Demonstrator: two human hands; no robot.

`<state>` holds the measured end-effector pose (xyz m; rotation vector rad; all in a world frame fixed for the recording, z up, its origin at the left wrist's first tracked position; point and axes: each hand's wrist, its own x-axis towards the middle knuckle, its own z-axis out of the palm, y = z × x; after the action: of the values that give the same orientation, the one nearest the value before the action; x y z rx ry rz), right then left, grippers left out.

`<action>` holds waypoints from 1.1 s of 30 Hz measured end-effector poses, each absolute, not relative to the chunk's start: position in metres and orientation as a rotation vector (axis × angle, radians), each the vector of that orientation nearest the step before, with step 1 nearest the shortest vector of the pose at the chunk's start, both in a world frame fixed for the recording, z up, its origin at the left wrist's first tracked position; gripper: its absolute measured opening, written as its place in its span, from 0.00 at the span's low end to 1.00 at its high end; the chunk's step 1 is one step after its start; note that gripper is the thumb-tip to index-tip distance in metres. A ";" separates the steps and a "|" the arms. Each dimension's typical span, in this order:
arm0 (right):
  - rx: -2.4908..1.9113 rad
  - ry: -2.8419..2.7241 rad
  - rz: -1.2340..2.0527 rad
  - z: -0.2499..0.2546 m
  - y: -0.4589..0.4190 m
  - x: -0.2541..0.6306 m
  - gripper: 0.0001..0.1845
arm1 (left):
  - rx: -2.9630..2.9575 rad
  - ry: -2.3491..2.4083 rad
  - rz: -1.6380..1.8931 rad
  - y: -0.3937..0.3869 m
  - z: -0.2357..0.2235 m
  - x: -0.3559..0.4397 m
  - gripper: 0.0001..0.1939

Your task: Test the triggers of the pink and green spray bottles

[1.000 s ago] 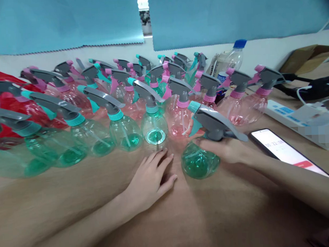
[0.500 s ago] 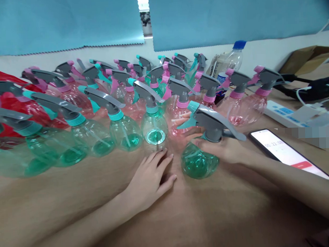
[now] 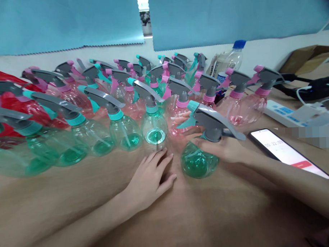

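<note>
A green spray bottle (image 3: 199, 162) with a grey and turquoise trigger head stands on the table in front of me. Around its neck is my right hand (image 3: 224, 148), thumb across the near side and fingers stretched out behind, past the turquoise trigger. Some green shows low in the bottle. My left hand (image 3: 152, 174) lies palm down on the wood, fingers apart and holding nothing. Its fingertips are just in front of another green spray bottle (image 3: 154, 125). Right behind the held bottle stands a pink spray bottle (image 3: 180, 115), partly covered by my right fingers.
More green spray bottles (image 3: 125, 134) line up to the left, with pink ones (image 3: 235, 108) behind and to the right. A phone (image 3: 285, 151) showing a timer lies beside my right forearm. Further right are a power strip (image 3: 285, 114) and a cardboard box (image 3: 305, 62). Red plastic (image 3: 10, 107) lies far left.
My right fingers, curled near the trigger a second ago, have straightened out behind the bottle. The bottle has barely shifted. My left hand has stayed still.
</note>
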<state>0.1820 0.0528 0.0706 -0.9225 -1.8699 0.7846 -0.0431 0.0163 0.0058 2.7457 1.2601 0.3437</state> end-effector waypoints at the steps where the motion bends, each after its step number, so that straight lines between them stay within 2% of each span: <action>1: -0.925 -1.877 0.785 0.071 0.053 0.182 0.26 | 2.744 1.262 0.341 0.016 0.006 -0.043 0.25; 7: -0.903 -1.924 0.809 0.071 0.053 0.183 0.23 | 2.742 1.262 0.334 0.017 0.005 -0.043 0.26; 27: -0.964 -1.911 0.850 0.078 0.051 0.182 0.24 | 2.737 1.259 0.338 0.016 0.007 -0.043 0.25; 33: -0.925 -1.921 0.827 0.083 0.051 0.181 0.16 | 2.747 1.252 0.353 0.017 0.006 -0.043 0.24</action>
<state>0.1806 0.0507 0.0829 -0.9247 -1.9210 0.8269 -0.0430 0.0167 0.0056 2.7474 1.2521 0.3525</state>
